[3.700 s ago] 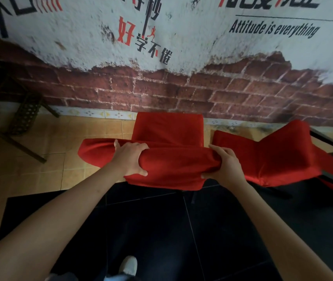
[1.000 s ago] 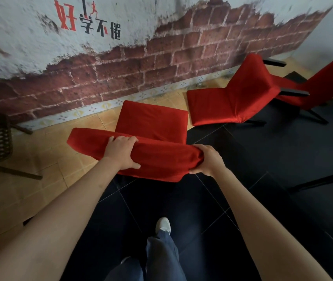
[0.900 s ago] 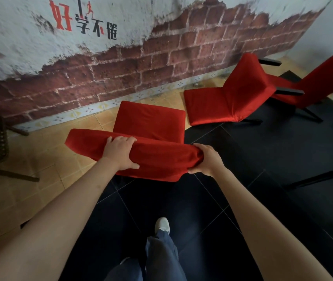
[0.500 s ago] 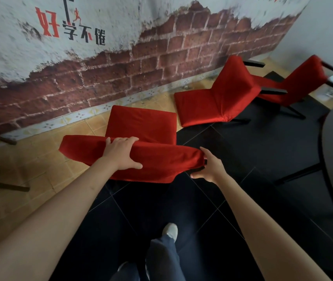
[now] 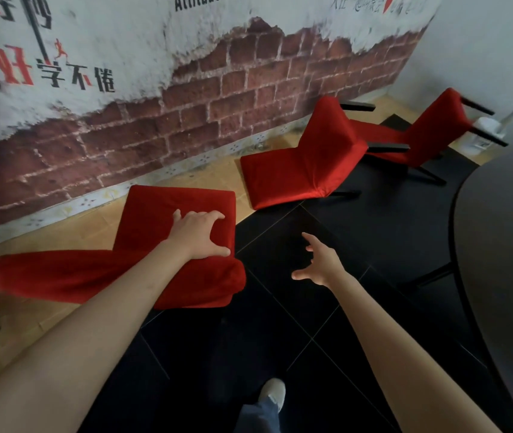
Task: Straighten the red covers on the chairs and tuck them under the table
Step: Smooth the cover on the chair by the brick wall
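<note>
Now, left hand gripping the near chair's red-covered backrest top; right hand free, fingers spread. Best regrip with both, swing round toward the tabletop at right, slide under squarely, keeping cover smooth.

Three red-covered chairs along wall, dark table right

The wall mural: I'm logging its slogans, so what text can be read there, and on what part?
"学不倦": black characters on the white painted plaster of the wall mural.
"好": red, blurred, left of them.
"Attitude": black, cut off by the frame's top edge.
Script at top right: too blurred to read.
</note>
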